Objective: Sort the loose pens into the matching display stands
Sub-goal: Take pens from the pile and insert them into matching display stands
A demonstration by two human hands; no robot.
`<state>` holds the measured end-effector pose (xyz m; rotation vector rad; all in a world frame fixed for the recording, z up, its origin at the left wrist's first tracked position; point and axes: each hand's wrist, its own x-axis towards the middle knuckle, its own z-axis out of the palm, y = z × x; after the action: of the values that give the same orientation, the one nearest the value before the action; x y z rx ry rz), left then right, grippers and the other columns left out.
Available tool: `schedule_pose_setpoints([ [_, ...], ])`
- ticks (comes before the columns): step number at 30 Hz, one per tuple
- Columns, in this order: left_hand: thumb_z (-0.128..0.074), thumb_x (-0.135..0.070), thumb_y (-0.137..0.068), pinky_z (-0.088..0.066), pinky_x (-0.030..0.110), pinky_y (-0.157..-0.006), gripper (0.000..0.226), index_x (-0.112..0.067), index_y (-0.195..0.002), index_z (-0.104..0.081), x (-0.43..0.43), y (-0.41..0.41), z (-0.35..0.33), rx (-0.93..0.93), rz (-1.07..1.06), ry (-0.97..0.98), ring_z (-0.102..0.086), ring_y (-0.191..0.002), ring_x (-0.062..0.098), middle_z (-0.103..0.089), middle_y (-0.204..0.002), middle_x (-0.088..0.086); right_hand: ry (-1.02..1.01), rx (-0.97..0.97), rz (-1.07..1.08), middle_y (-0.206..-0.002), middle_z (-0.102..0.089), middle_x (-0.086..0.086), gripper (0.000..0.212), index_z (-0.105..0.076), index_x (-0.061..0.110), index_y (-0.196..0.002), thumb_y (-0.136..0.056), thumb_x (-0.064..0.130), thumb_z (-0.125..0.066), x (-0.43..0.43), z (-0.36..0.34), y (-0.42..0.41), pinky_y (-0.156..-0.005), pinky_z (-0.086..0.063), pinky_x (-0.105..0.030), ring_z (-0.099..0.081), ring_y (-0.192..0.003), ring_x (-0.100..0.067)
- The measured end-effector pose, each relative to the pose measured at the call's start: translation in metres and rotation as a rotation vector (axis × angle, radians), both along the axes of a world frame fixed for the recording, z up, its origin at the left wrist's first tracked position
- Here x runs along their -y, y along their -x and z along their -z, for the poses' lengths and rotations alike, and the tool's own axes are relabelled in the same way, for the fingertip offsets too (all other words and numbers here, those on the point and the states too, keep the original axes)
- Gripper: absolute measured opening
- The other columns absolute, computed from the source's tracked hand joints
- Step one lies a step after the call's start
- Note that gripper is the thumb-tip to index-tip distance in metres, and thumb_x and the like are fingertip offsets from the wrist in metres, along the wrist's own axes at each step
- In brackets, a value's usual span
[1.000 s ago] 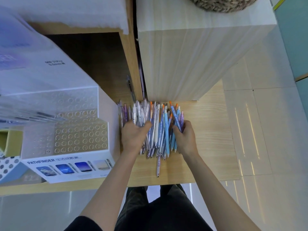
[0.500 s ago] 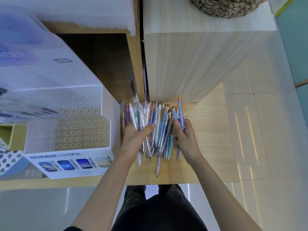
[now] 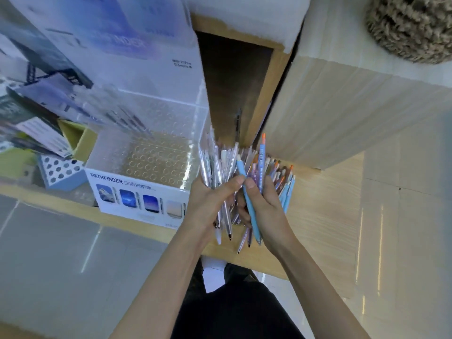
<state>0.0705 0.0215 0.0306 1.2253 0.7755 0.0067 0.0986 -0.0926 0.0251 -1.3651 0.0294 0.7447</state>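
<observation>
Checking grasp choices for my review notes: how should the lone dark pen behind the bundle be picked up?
Pinch the dark pen across its mid-barrel, coming from above. It seems to lie flat, pointing away, alone on the dark shelf floor. The wooden panel is close on its right, so a side approach looks cramped.

head-worn wide-angle view, looking steeply down, close over the wooden shelf [image 3: 325, 216], slightly tilted
</observation>
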Motion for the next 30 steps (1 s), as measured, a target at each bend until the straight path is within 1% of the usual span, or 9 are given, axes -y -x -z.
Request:
schedule_pose_setpoints([
  [5, -0.069, -0.004, -0.08, -0.044, 0.013, -0.052, 0.022, 0.001, -0.098, -0.059, -0.027, 0.024, -0.02, 0.075, -0.05, 0.013, -0.055, -0.047, 0.001, -0.058, -0.049, -0.012, 0.048, 0.108, -0.117, -0.063, -0.056, 0.01, 0.019, -0.058, 0.018, -0.096, -0.093, 0.033, -0.045, -0.023, -0.025, 0.01, -0.056, -0.047, -0.024, -0.052, -0.057, -0.007],
  [8, -0.068, -0.001, -0.08, -0.043, 0.012, -0.049, 0.016, -0.003, -0.092, -0.058, -0.049, 0.042, -0.033, 0.107, -0.09, 0.028, -0.054, -0.044, 0.0, -0.056, -0.046, -0.011, 0.071, 0.2, -0.19, -0.08, -0.061, 0.003, 0.017, -0.063, 0.027, -0.096, -0.097, 0.024, -0.046, -0.044, -0.032, 0.021, -0.074, -0.05, -0.027, -0.058, -0.075, -0.008],
  [11, -0.07, -0.003, -0.079, -0.042, 0.012, -0.05, 0.014, -0.006, -0.088, -0.06, -0.081, 0.066, -0.039, 0.129, -0.126, -0.015, -0.053, -0.044, 0.001, -0.056, -0.047, -0.013, 0.083, 0.259, -0.249, -0.09, -0.06, 0.004, 0.021, -0.058, 0.036, -0.1, -0.099, 0.02, -0.045, -0.077, -0.036, 0.034, -0.074, -0.047, -0.012, -0.057, -0.08, -0.001],
  [13, -0.07, -0.002, -0.079, -0.041, 0.012, -0.051, 0.014, -0.01, -0.078, -0.058, -0.105, 0.084, -0.043, 0.135, -0.135, -0.054, -0.052, -0.043, 0.001, -0.055, -0.046, -0.013, 0.109, 0.282, -0.233, -0.092, -0.062, 0.006, 0.02, -0.057, 0.033, -0.106, -0.099, 0.021, -0.044, -0.103, -0.037, 0.044, -0.078, -0.048, -0.013, -0.059, -0.084, 0.0],
  [16, -0.071, -0.001, -0.079, -0.04, 0.012, -0.05, 0.016, -0.01, -0.074, -0.058, -0.145, 0.113, -0.05, 0.147, -0.161, -0.08, -0.05, -0.042, 0.002, -0.054, -0.044, -0.011, 0.094, 0.263, -0.234, -0.068, -0.055, 0.005, 0.016, -0.057, 0.021, -0.107, -0.099, 0.022, -0.042, -0.149, -0.043, 0.065, -0.064, -0.049, -0.021, -0.055, -0.065, -0.01],
  [19, -0.079, -0.012, -0.069, -0.038, 0.015, -0.05, 0.018, -0.011, -0.072, -0.061, -0.19, 0.142, -0.052, 0.151, -0.196, -0.108, -0.045, -0.044, 0.007, -0.051, -0.046, -0.011, -0.004, 0.192, -0.246, -0.055, -0.043, 0.004, 0.016, -0.057, 0.018, -0.104, -0.1, 0.022, -0.041, -0.197, -0.049, 0.091, -0.044, -0.029, -0.024, -0.034, -0.045, -0.01],
  [22, -0.075, -0.019, -0.065, -0.038, 0.014, -0.05, 0.019, -0.012, -0.074, -0.06, -0.236, 0.168, -0.055, 0.16, -0.217, -0.115, -0.048, -0.046, 0.006, -0.053, -0.048, -0.011, -0.06, 0.14, -0.243, -0.055, -0.039, 0.001, 0.015, -0.057, 0.016, -0.1, -0.1, 0.021, -0.042, -0.244, -0.051, 0.115, -0.04, -0.019, -0.022, -0.025, -0.041, -0.008],
  [26, -0.076, -0.003, -0.074, -0.04, 0.012, -0.05, 0.021, -0.015, -0.078, -0.059, -0.291, 0.193, -0.062, 0.193, -0.183, -0.158, -0.051, -0.047, 0.002, -0.057, -0.051, -0.013, -0.045, 0.162, -0.279, -0.05, -0.032, 0.005, 0.012, -0.057, 0.013, -0.086, -0.095, 0.02, -0.053, -0.303, -0.053, 0.135, -0.036, -0.021, -0.018, -0.023, -0.038, -0.006],
  [30, -0.068, 0.003, -0.079, -0.039, 0.009, -0.051, 0.015, 0.0, -0.091, -0.06, -0.341, 0.211, -0.065, 0.194, -0.153, -0.199, -0.05, -0.046, -0.002, -0.055, -0.048, -0.013, 0.009, 0.16, -0.328, -0.046, -0.028, 0.002, 0.01, -0.064, 0.006, -0.083, -0.089, 0.013, -0.063, -0.355, -0.058, 0.141, -0.038, -0.019, -0.018, -0.02, -0.039, -0.011],
])
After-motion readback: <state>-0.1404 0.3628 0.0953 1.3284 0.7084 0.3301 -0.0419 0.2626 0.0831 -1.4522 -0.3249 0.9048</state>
